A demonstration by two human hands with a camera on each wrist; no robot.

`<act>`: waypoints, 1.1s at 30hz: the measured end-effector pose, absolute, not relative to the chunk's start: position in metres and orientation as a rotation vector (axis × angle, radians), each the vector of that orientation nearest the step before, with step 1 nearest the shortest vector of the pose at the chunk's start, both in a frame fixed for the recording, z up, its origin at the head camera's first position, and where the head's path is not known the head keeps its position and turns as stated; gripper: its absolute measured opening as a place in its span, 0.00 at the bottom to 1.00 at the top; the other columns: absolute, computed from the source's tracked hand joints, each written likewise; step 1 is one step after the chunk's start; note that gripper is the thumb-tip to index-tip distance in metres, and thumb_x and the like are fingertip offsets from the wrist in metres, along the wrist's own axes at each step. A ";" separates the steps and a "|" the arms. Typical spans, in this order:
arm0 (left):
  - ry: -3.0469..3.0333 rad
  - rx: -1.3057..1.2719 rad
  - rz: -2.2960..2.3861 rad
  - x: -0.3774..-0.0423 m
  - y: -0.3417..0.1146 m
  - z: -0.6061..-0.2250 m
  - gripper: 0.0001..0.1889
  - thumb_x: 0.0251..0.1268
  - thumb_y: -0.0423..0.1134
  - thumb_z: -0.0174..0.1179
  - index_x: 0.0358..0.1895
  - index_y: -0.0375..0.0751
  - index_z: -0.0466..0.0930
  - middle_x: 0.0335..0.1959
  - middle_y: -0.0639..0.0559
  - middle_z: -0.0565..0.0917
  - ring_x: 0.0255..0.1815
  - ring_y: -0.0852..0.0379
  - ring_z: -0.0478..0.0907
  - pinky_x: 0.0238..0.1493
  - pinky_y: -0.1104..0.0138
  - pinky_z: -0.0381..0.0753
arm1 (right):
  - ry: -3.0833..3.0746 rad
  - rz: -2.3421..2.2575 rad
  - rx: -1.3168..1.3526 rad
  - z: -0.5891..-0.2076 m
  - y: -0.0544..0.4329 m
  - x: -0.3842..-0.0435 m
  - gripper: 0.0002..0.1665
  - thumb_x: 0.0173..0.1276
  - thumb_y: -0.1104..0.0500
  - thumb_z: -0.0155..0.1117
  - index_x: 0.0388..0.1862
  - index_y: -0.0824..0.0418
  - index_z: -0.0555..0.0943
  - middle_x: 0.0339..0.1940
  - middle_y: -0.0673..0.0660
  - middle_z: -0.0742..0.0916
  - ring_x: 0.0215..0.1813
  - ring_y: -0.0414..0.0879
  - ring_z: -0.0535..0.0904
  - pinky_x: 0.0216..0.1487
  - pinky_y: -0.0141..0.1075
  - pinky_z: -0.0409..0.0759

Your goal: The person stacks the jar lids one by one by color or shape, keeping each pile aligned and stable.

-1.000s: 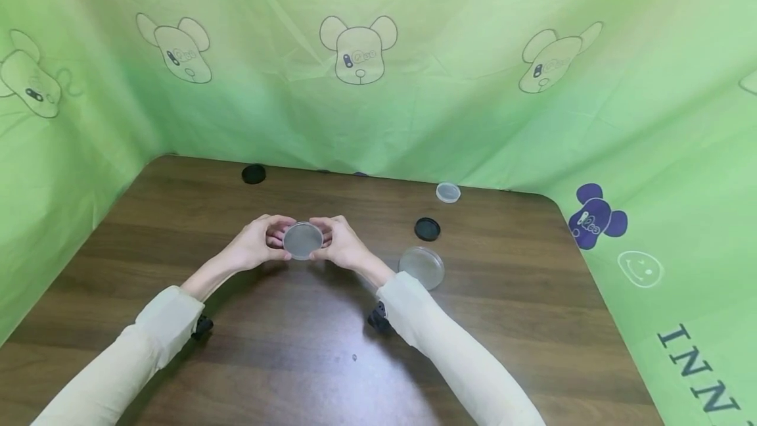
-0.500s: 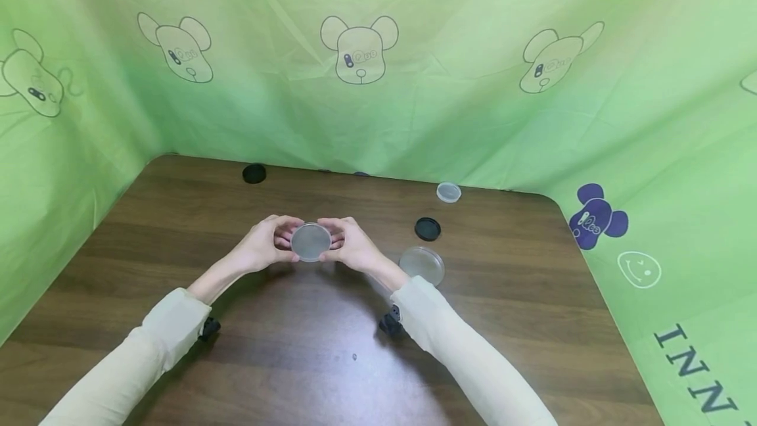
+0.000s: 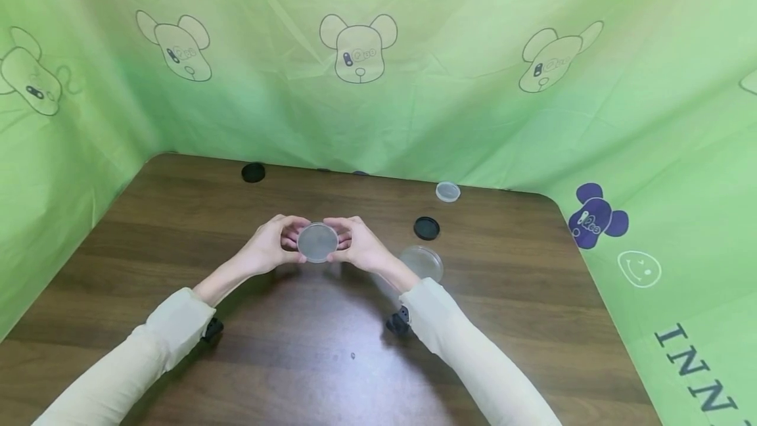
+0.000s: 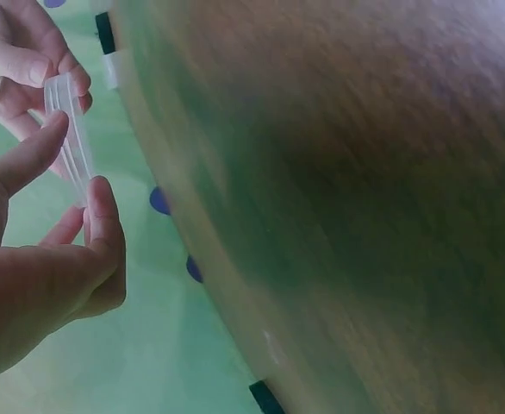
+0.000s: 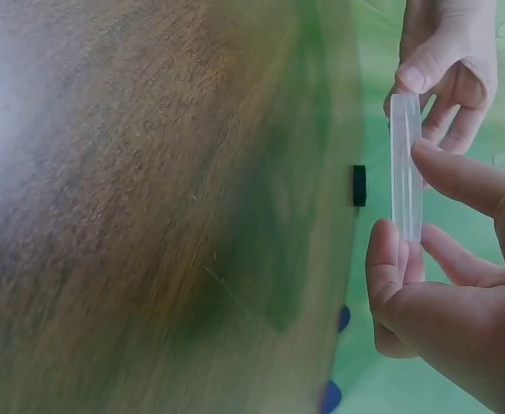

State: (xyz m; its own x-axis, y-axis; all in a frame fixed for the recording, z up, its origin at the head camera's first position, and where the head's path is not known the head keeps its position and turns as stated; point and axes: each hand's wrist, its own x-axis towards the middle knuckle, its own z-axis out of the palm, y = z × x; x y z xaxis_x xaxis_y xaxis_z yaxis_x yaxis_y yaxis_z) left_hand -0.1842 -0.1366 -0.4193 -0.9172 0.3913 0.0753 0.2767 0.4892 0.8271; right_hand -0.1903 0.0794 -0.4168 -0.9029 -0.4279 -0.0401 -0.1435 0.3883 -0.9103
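Note:
Above the middle of the table, both hands hold up a clear round petri dish (image 3: pixel 317 242). My left hand (image 3: pixel 274 245) grips its left edge between thumb and fingers, and my right hand (image 3: pixel 361 246) grips the right edge the same way. From the side, the dish (image 4: pixel 71 138) shows thin, stacked rims in the left wrist view. The right wrist view has the dish (image 5: pixel 406 172) edge-on, apart from the tabletop. Beyond my right wrist lies a larger clear dish (image 3: pixel 427 260), partly covered by the forearm.
A black round lid-like disc (image 3: pixel 253 172) lies at the back left of the wooden table (image 3: pixel 284 360). Another black disc (image 3: pixel 426 228) and a small clear dish (image 3: pixel 447 192) lie at the right. Green printed cloth (image 3: pixel 355 123) hangs behind and along the sides.
Both hands have shifted slightly to the right, carrying the petri dish between them. The other dishes and discs stay where they were.

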 end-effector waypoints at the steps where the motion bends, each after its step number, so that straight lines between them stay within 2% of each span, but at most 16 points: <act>1: 2.602 0.587 1.413 -0.184 -0.135 -0.419 0.33 0.44 0.24 0.75 0.58 0.28 0.73 0.45 0.37 0.73 0.41 0.48 0.79 0.44 0.65 0.82 | 2.383 -1.516 -0.501 -0.416 0.080 -0.190 0.40 0.51 0.76 0.72 0.65 0.69 0.71 0.52 0.65 0.69 0.49 0.59 0.78 0.47 0.32 0.80; 16: 2.584 0.583 1.429 -0.178 -0.117 -0.421 0.33 0.42 0.23 0.74 0.57 0.27 0.73 0.44 0.38 0.73 0.41 0.49 0.77 0.42 0.67 0.82 | 2.456 -1.380 -0.470 -0.413 0.096 -0.181 0.40 0.51 0.74 0.73 0.65 0.65 0.72 0.53 0.64 0.70 0.46 0.52 0.78 0.45 0.32 0.81; 33: 2.556 0.591 1.438 -0.172 -0.102 -0.425 0.32 0.42 0.23 0.74 0.56 0.27 0.74 0.44 0.38 0.74 0.41 0.50 0.77 0.41 0.69 0.81 | 2.454 -1.365 -0.460 -0.413 0.111 -0.174 0.39 0.51 0.74 0.73 0.65 0.66 0.73 0.52 0.64 0.71 0.47 0.55 0.79 0.46 0.33 0.81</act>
State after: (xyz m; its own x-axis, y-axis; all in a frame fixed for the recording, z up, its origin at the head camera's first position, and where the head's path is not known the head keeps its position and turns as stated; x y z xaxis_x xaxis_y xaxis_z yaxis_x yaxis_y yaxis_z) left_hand -0.1717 -0.1023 -0.4251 -0.9113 0.4072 0.0615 0.2641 0.4630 0.8461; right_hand -0.1741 0.1111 -0.4131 -0.9055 -0.4124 -0.0995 -0.1329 0.4986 -0.8566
